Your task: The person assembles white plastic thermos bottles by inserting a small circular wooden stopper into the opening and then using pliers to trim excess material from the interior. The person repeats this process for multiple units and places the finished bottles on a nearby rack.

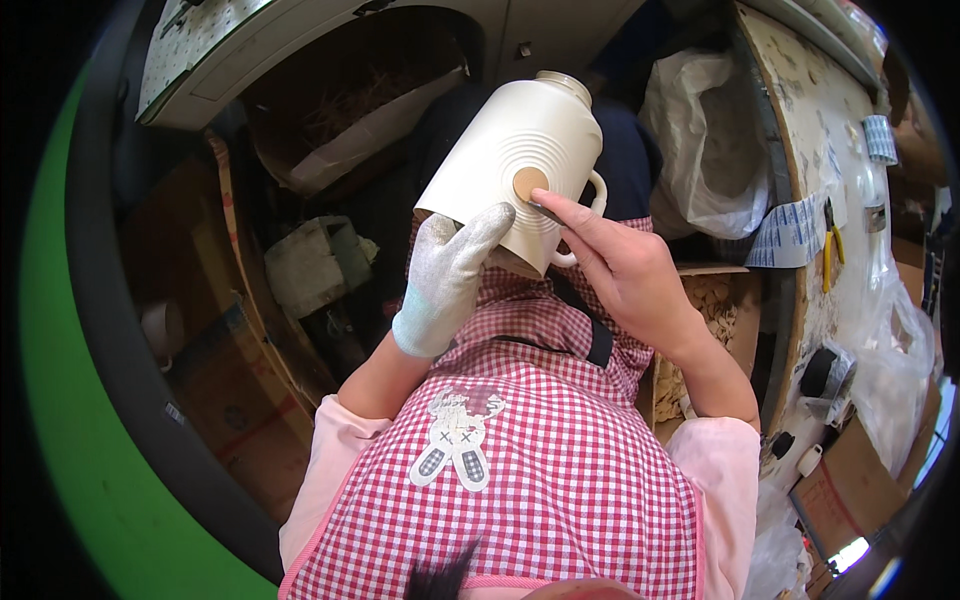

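Note:
A cream plastic thermos jug shell (480,150) lies tilted across my lap, its threaded neck away from me and its wide end towards me. Ridged rings on its side surround a round tan disc (530,184). My left hand (455,262), in a pale grey glove, grips the wide end, thumb on the outside and the other fingers mostly hidden. My bare right hand (618,262) is closed around a thin dark strip-like tool (546,213), only partly visible. Its index fingertip touches the disc's lower right edge. The jug's looped handle (598,192) is beside that hand.
An open box of crumpled tan scraps (708,310) stands right of my lap. Beyond it hangs a clear plastic bag (700,150). Yellow-handled pliers (830,250) and sheets of blue-printed labels (787,235) are on the right-hand bench. Cardboard boxes (240,400) stand on the left.

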`<action>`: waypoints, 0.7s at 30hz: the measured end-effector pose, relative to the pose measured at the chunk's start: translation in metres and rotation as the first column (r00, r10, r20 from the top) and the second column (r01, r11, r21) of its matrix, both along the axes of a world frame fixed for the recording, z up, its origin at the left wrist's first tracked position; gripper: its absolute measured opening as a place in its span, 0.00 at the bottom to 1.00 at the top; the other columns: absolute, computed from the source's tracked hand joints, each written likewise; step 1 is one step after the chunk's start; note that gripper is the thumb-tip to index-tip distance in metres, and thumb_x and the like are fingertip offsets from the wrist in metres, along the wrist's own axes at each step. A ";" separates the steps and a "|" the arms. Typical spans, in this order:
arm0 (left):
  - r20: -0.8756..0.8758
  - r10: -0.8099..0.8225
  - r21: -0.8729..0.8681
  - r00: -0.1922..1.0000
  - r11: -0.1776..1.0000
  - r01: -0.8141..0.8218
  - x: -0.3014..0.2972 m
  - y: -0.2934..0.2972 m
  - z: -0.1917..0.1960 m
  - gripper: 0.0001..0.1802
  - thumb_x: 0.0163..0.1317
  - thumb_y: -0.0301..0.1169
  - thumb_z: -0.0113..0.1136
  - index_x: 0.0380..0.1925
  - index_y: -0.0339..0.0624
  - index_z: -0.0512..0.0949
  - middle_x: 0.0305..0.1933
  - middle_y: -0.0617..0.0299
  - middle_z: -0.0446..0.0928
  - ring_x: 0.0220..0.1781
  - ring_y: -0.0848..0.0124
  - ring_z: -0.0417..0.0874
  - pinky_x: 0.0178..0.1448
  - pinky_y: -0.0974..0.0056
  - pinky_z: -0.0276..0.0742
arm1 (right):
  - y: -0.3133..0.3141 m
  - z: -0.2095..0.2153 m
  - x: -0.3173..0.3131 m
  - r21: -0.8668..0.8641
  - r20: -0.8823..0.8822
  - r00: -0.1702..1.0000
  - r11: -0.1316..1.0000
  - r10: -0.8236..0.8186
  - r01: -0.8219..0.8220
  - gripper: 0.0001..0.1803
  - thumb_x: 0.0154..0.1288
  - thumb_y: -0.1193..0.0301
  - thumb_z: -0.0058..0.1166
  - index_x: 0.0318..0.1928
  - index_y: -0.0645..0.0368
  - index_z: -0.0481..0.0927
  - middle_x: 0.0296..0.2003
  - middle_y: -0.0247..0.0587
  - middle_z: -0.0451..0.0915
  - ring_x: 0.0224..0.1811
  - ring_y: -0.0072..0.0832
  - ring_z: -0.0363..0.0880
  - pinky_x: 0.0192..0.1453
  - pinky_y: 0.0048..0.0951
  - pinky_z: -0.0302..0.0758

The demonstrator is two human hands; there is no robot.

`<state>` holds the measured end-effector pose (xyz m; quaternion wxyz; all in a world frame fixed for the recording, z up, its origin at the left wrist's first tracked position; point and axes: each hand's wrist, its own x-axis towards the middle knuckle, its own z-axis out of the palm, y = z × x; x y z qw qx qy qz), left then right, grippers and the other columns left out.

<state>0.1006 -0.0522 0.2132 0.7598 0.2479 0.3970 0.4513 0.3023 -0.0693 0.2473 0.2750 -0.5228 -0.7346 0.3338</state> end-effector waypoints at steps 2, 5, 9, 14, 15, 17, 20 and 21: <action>-0.002 0.006 -0.008 1.000 1.000 -0.006 0.001 0.000 0.000 0.21 0.76 0.30 0.59 0.63 0.30 0.74 0.55 0.50 0.84 0.52 0.66 0.89 0.54 0.64 0.88 | -0.004 -0.002 0.000 0.012 0.114 0.993 1.000 -0.011 0.009 0.28 0.70 0.82 0.57 0.69 0.51 0.78 0.36 0.52 0.86 0.33 0.34 0.87 0.40 0.29 0.82; -0.037 0.001 -0.025 0.999 1.000 -0.002 0.001 0.000 0.001 0.22 0.75 0.32 0.60 0.63 0.30 0.75 0.55 0.51 0.84 0.52 0.65 0.89 0.53 0.65 0.88 | -0.008 -0.003 -0.001 0.126 0.279 0.960 0.992 -0.033 -0.003 0.33 0.67 0.80 0.59 0.72 0.47 0.76 0.28 0.44 0.80 0.25 0.34 0.82 0.33 0.33 0.80; -0.071 -0.003 0.087 0.997 0.996 0.009 0.006 -0.003 -0.001 0.21 0.75 0.33 0.61 0.61 0.31 0.77 0.54 0.53 0.85 0.49 0.68 0.89 0.51 0.67 0.87 | -0.010 0.002 -0.006 0.231 0.402 0.913 0.972 -0.069 -0.028 0.37 0.61 0.80 0.59 0.73 0.50 0.74 0.23 0.40 0.76 0.21 0.33 0.79 0.28 0.33 0.78; -0.357 0.011 0.211 0.934 0.975 0.069 0.030 -0.008 -0.014 0.20 0.77 0.34 0.60 0.59 0.29 0.78 0.51 0.52 0.85 0.47 0.70 0.87 0.47 0.68 0.84 | -0.015 0.011 -0.020 0.141 0.665 0.739 0.990 -0.106 0.015 0.32 0.64 0.80 0.56 0.70 0.51 0.77 0.27 0.45 0.81 0.26 0.38 0.84 0.30 0.37 0.79; -0.388 -0.020 0.225 0.921 0.967 0.116 0.033 -0.009 -0.015 0.20 0.77 0.34 0.60 0.58 0.28 0.78 0.51 0.52 0.85 0.47 0.71 0.86 0.47 0.68 0.84 | -0.015 0.011 -0.022 0.144 0.694 0.711 0.989 -0.114 0.018 0.31 0.64 0.79 0.55 0.69 0.51 0.77 0.27 0.45 0.81 0.26 0.38 0.84 0.30 0.37 0.79; -0.464 -0.023 0.207 0.886 0.969 0.133 0.036 -0.006 -0.018 0.22 0.77 0.36 0.59 0.57 0.23 0.77 0.50 0.50 0.84 0.48 0.70 0.86 0.47 0.69 0.84 | -0.011 0.008 -0.020 0.152 0.662 0.735 0.987 -0.143 0.055 0.28 0.64 0.78 0.55 0.66 0.55 0.78 0.28 0.46 0.83 0.27 0.42 0.86 0.32 0.39 0.81; -0.363 -0.051 0.142 0.930 0.984 0.109 0.029 -0.004 -0.013 0.22 0.76 0.36 0.60 0.58 0.24 0.77 0.52 0.53 0.84 0.49 0.69 0.86 0.52 0.67 0.83 | -0.001 0.006 0.003 0.082 0.281 0.947 0.987 -0.158 0.140 0.15 0.70 0.72 0.58 0.54 0.59 0.86 0.32 0.52 0.86 0.34 0.49 0.87 0.39 0.40 0.83; -0.346 -0.069 0.110 0.936 0.987 0.113 0.022 -0.003 -0.009 0.22 0.76 0.36 0.60 0.59 0.25 0.77 0.53 0.54 0.84 0.50 0.69 0.86 0.55 0.65 0.83 | 0.005 0.005 0.016 0.028 -0.063 0.984 0.986 -0.164 0.166 0.11 0.73 0.68 0.60 0.49 0.61 0.87 0.36 0.49 0.88 0.35 0.41 0.88 0.41 0.36 0.82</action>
